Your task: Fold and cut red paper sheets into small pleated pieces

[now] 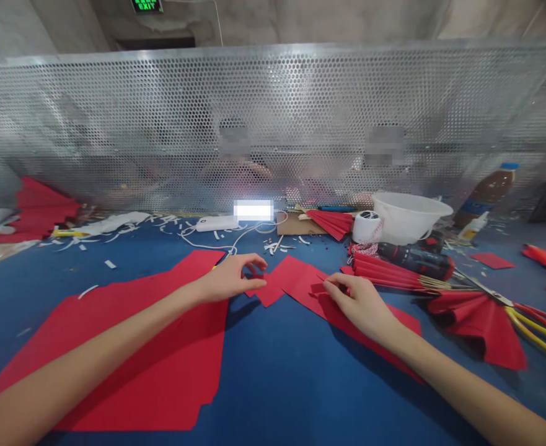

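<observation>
My left hand (233, 277) hovers near the middle of the blue table, fingers curved and thumb apart, with nothing seen between them. Just beyond its fingertips lies a small piece of red paper (268, 298). My right hand (363, 306) has thumb and fingers pinched on a small red paper strip (318, 289). That strip is above a longer red paper sheet (300, 275), which extends back under my right wrist. A stack of large red paper sheets (161, 365) lies beneath my left forearm, its edges uneven.
Folded red paper fans (479, 325), scissors (498, 296), a black drill (414, 259), a white bucket (407, 217) and a brown bottle (486, 195) crowd the right. A white cable (249, 232) and paper scraps lie along the perforated metal screen (300, 124).
</observation>
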The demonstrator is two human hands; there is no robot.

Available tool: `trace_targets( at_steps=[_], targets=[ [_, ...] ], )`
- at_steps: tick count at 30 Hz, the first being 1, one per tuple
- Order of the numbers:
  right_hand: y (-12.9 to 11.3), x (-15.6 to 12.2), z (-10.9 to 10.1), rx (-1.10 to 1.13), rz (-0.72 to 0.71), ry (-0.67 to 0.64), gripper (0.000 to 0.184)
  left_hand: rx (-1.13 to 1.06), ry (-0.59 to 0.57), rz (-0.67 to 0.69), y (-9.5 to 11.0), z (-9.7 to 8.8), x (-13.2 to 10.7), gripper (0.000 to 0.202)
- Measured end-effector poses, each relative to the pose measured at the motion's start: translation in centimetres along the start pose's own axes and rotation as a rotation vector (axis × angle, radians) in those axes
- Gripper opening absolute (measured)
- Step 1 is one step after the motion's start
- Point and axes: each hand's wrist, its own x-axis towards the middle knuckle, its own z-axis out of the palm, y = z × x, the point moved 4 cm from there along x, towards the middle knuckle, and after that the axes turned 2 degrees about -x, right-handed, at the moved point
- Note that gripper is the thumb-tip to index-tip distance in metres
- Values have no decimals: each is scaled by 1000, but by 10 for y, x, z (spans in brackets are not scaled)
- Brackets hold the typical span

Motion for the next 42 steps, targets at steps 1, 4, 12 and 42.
trace_targets(
  at_steps=[1, 4, 12, 42],
  targets=[
    [-1, 0, 1, 33, -4, -18, 34, 32, -26, 3, -2, 2, -1, 42],
    [-6, -2, 2, 122, -9, -55, 36, 78, -59, 42, -4, 8, -2, 43],
    [-6, -4, 5, 196, 24, -66, 38, -102, -73, -1, -17, 3, 5, 41],
    [-38, -29, 33, 562, 36, -329, 15, -560, -204, -164, 39, 86, -36, 18]
  ],
)
